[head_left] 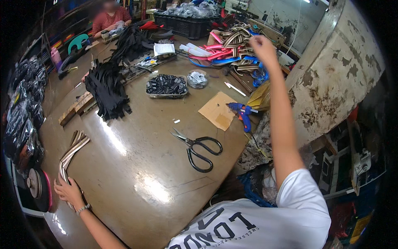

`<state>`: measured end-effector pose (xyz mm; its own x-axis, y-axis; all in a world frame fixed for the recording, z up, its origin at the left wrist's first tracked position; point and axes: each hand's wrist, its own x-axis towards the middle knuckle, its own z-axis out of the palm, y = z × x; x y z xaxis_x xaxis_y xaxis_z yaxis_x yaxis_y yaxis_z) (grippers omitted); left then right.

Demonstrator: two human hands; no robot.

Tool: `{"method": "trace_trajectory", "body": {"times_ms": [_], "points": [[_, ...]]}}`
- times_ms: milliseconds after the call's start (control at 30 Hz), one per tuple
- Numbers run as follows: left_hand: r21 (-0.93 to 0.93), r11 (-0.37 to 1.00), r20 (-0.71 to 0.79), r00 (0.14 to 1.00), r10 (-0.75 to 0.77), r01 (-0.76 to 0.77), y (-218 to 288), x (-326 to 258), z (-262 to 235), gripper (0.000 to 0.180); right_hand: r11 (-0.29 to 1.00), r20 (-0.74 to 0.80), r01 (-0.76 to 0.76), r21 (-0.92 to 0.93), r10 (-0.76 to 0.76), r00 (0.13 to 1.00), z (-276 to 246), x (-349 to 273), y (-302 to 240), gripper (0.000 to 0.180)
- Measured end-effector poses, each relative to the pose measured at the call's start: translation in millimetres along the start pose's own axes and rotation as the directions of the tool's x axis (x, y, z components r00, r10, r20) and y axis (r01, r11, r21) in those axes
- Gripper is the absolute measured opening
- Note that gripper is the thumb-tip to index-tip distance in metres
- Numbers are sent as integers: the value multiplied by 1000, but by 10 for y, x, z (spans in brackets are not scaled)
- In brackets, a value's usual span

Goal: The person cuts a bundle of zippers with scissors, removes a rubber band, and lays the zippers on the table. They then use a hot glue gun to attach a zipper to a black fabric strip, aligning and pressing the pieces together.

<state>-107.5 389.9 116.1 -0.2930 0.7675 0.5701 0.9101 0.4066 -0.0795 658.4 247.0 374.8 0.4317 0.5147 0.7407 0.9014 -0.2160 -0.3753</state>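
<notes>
black scissors (199,150) lie beside a cardboard piece (217,110) and blue glue gun (243,114).

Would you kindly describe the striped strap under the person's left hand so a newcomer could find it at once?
Start at the big brown worktable and follow its near left edge to the person's left hand. Under that hand lies the striped strap, a flat bent bundle of beige and dark stripes running away from the fingers. Unlike the black strap pile farther back, it lies alone and is striped.
</notes>
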Motion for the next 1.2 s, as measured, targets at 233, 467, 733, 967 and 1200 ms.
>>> {"method": "trace_trajectory", "body": {"times_ms": [233,467,733,967,1200], "points": [[-193,981,-66,998,-25,12,25,-18,-143,39,648,144,-371,-665,599,788,136,854,2769,62],[-237,971,-59,998,-12,-2,111,-49,-264,39,413,29,-516,-751,800,599,-213,711,3454,55],[-262,965,-43,999,-23,11,114,-72,-300,38,331,6,-534,-778,854,521,-300,679,3879,49],[-273,960,-4,998,-62,58,120,-72,-318,38,312,14,-521,-795,866,499,-383,697,4017,44],[-308,947,35,996,-87,93,133,-91,-381,38,343,62,-505,-792,868,493,-344,810,4068,40]]}}
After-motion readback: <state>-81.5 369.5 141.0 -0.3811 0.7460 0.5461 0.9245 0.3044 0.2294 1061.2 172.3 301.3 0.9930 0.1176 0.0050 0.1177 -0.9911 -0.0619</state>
